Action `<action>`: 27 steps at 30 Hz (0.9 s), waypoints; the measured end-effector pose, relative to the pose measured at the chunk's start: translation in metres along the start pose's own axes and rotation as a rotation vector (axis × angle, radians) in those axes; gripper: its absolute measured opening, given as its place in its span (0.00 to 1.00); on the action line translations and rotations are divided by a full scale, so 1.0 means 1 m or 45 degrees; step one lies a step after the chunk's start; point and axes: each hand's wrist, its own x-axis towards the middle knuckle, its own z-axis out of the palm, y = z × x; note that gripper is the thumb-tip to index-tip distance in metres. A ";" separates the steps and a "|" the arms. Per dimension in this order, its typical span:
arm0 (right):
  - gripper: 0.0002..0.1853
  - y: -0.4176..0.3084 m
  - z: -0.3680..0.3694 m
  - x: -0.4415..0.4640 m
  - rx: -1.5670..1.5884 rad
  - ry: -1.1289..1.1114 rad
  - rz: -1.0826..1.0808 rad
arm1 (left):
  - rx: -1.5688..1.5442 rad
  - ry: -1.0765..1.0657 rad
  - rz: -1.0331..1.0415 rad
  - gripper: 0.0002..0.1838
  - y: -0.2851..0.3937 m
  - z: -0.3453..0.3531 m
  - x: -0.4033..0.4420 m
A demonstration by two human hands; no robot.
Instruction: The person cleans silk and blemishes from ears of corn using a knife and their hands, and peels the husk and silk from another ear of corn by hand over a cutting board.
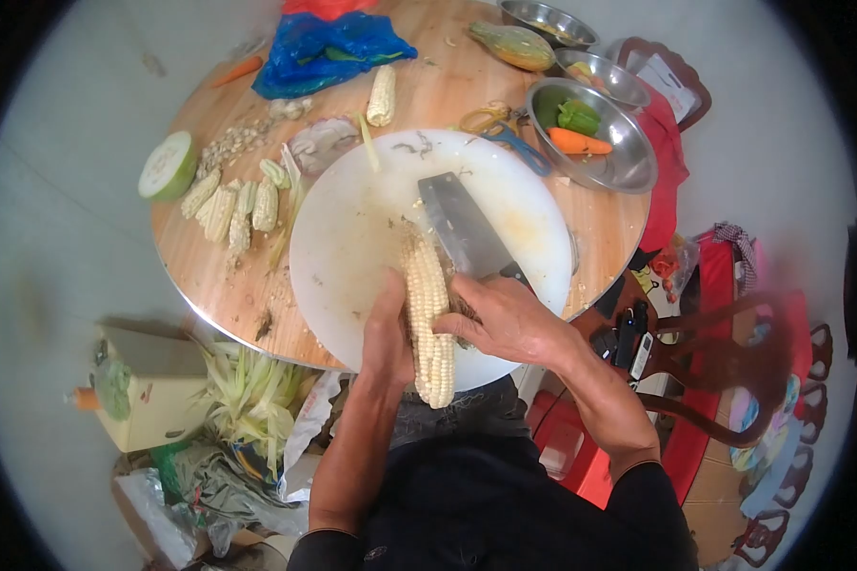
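Observation:
A husked ear of pale corn (428, 328) is held between my two hands over the near edge of the round white cutting board (338, 228). My left hand (388, 333) grips its left side. On the right side, my right hand (500, 319) has its thumb pressed against the kernels, its other fingers partly hidden behind the ear. A cleaver (467, 228) lies flat on the board just beyond my right hand, its handle partly covered by that hand. Bits of debris dot the board.
Several corn pieces (219, 211), a cut green gourd (169, 167) and a blue plastic bag (319, 52) lie left and back on the wooden table (428, 86). Scissors (509, 138) and a steel bowl (628, 167) with a carrot (578, 142) stand right. Husks (248, 390) hang below left.

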 end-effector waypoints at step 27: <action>0.14 0.032 0.009 0.015 0.677 0.746 0.066 | 0.382 -0.100 0.043 0.28 -0.005 -0.024 -0.002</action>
